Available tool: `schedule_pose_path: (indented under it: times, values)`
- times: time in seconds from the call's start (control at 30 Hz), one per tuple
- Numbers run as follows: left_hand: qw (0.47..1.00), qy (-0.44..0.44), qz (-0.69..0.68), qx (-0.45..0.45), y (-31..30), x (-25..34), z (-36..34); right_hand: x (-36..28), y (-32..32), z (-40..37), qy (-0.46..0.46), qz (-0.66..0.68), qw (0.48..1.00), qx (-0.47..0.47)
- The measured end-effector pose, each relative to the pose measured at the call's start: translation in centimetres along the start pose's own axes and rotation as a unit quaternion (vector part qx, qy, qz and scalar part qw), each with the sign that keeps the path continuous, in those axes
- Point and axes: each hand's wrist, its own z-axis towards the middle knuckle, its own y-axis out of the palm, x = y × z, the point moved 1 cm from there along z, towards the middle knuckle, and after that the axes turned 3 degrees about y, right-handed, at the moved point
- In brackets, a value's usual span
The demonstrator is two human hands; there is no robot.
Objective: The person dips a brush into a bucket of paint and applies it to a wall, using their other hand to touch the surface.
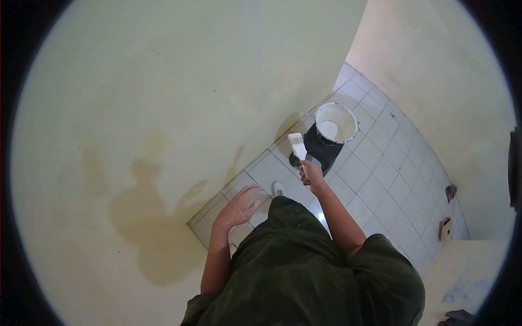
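Observation:
My right hand (311, 173) is closed around the handle of a paintbrush (297, 142), with the brush head pointing up and away from me. The bristles are coated white. Just beyond the brush stands a bucket (354, 124) with a white-smeared rim and white paint inside. A dark shape (324, 155) extends from under its rim toward my right hand. My left hand (238, 209) holds nothing; its fingers are stretched out beside the wall (136, 98), and white specks dot its back.
The pale yellow-green wall fills the left side and bears my shadow. White floor tiles (375, 168) run along it to another wall (435, 70) on the right. My shoe (278, 188) shows below. Small objects, one a tan piece (445, 229), lie by the right wall.

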Motion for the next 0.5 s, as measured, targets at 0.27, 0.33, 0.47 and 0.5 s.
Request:
schedule_pose_path:
  times: [0.27, 0.33, 0.47, 0.5]
  values:
    - [0.995, 0.009, 0.001, 0.099, -4.4, -3.0, -2.8, -5.4, 11.3, -1.1, -0.222, -0.248, 0.942, 0.041]
    - [0.995, -0.012, -0.012, 0.099, -6.2, -2.3, -2.1, -8.0, 14.2, -0.7, -0.293, -0.268, 0.917, 0.046]
    - [0.992, 0.001, 0.018, 0.123, -9.9, -1.8, -0.6, -13.9, 19.4, -0.8, -0.324, -0.216, 0.92, 0.038]
    - [0.991, -0.005, 0.03, 0.127, -10.8, -1.5, -0.3, -15.3, 20.5, -0.8, -0.329, -0.199, 0.923, 0.035]
